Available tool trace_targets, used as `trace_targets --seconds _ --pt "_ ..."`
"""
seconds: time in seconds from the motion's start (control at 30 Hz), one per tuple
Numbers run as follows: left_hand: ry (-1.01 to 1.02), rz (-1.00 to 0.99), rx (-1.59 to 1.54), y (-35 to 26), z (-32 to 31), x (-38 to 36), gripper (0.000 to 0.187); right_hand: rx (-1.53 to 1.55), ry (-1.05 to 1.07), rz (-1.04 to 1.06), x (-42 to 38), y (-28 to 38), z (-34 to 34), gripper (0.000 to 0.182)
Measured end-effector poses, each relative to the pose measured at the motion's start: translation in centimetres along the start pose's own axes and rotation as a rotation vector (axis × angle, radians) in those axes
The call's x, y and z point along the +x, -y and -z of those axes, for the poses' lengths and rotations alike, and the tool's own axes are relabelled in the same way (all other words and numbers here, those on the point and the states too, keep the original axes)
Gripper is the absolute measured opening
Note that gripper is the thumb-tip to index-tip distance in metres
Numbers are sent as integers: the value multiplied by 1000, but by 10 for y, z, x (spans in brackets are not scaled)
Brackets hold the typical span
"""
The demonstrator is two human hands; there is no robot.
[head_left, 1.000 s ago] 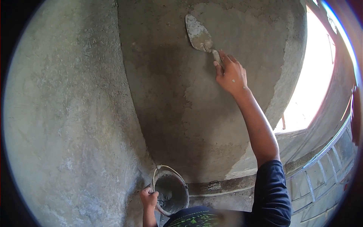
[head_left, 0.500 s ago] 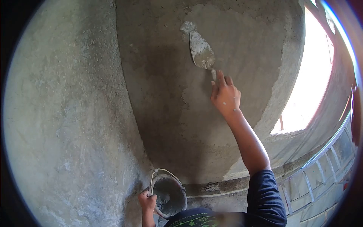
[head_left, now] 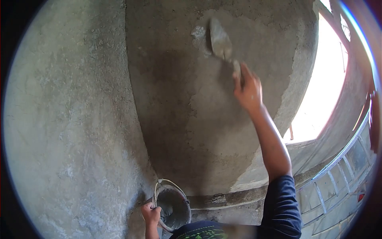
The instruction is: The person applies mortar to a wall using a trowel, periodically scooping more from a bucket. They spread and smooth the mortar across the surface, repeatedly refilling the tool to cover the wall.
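My right hand [head_left: 250,88] is closed around the handle of a trowel [head_left: 220,40], raised in front of the plastered wall [head_left: 171,87]. The trowel blade is a little blurred and points up. Just left of the blade, a pale wet patch of mortar [head_left: 201,38] clings to the wall. Low in the view, my left hand [head_left: 151,214] grips the rim or handle of a bucket [head_left: 187,209]. Grey mortar [head_left: 169,207] lies inside this bucket, and its wire handle stands up above the opening.
A rough side wall [head_left: 71,119] meets the plastered wall at a corner on the left. On the right is a bright window opening [head_left: 322,87]. A metal ladder [head_left: 320,195] lies at the lower right, beyond a ledge [head_left: 223,199] along the wall's foot.
The trowel and my right hand have moved right and slightly up, off the mortar patch. That patch looks larger now. The bucket and my left hand shifted slightly left in view.
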State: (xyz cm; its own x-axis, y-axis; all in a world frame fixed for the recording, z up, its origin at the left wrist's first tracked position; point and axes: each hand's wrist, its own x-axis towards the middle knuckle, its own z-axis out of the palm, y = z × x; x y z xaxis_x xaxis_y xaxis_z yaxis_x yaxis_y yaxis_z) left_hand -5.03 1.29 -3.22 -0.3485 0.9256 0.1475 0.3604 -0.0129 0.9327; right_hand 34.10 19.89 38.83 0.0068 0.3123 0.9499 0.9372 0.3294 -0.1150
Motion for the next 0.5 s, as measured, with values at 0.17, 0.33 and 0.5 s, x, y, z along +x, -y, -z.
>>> trace_targets --seconds 0.17,0.33,0.5 --pt "-9 19 -3 -6 1 -2 29 -96 57 48 46 1 -6 47" --pt "8 29 0 -8 7 -8 26 -292 460 85 -46 -3 -24 53" --pt "-20 22 -49 2 6 -7 29 -244 672 93 -123 0 -21 57"
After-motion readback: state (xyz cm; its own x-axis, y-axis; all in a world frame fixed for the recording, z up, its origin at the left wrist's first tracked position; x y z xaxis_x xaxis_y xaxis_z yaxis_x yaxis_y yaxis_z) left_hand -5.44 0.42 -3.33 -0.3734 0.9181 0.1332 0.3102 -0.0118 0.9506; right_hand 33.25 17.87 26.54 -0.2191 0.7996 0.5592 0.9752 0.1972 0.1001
